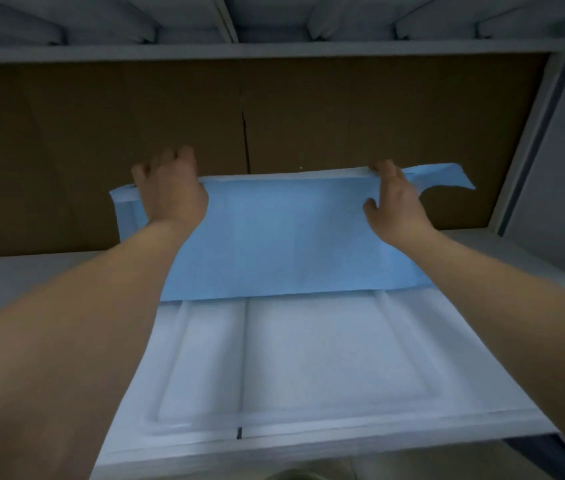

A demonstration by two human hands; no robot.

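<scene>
Currently, head view: left hand [170, 192] grips far edge of blue sheet [291, 237] at 10 o'clock; right hand [397, 199] pinches same edge at 1 o'clock. Sheet lies centre frame, over far half of white stack [308, 358]. Near half at 6 o'clock bare; spreading likely half done.

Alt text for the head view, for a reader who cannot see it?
A person's left hand and right hand hold the far edge of a blue sheet spread across a stack of white sheets. Behind it stands brown cardboard, under a grey shelf.
</scene>
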